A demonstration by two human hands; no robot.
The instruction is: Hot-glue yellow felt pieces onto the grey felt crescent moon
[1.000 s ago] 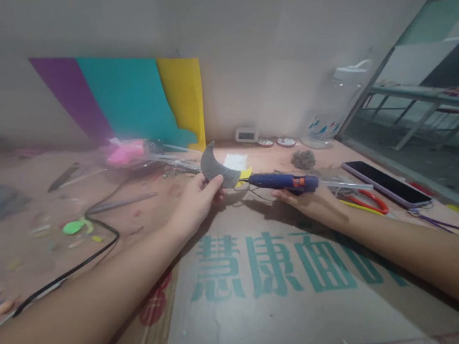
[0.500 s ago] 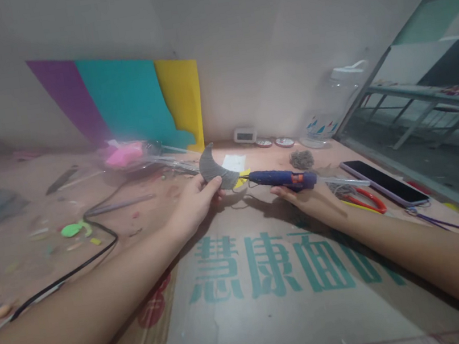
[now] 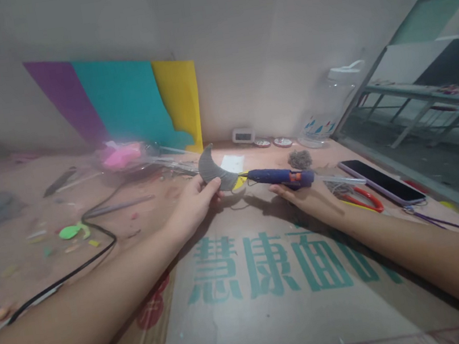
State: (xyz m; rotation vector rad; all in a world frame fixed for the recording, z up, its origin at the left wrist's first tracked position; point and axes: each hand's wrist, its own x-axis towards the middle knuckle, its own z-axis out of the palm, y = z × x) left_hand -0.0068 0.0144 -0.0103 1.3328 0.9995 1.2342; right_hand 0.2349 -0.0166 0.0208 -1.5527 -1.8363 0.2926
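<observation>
Between the thumb and fingers of my left hand (image 3: 197, 203) is a grey crescent (image 3: 214, 168) that looks wrapped in yarn. Its lower right tip shows a bare yellow part (image 3: 240, 180). My right hand (image 3: 302, 195) grips a dark blue glue gun (image 3: 275, 176) with an orange part and a clear glue stick (image 3: 340, 179) poking out of its back. The gun's nozzle points left and meets the crescent's yellow end; whether it touches is too small to tell. A thin strand of yarn hangs below that end.
To the right lie a grey yarn ball (image 3: 299, 159), red-handled scissors (image 3: 365, 199) and a phone (image 3: 381, 181). A clear bottle (image 3: 321, 106) stands behind them. At left are a black cord (image 3: 105, 235), a green piece (image 3: 69, 232) and scattered scraps. Coloured sheets (image 3: 123, 98) lean against the back wall.
The whole view has shifted very slightly. Both hands, the crescent and the glue gun keep nearly the same places relative to each other.
</observation>
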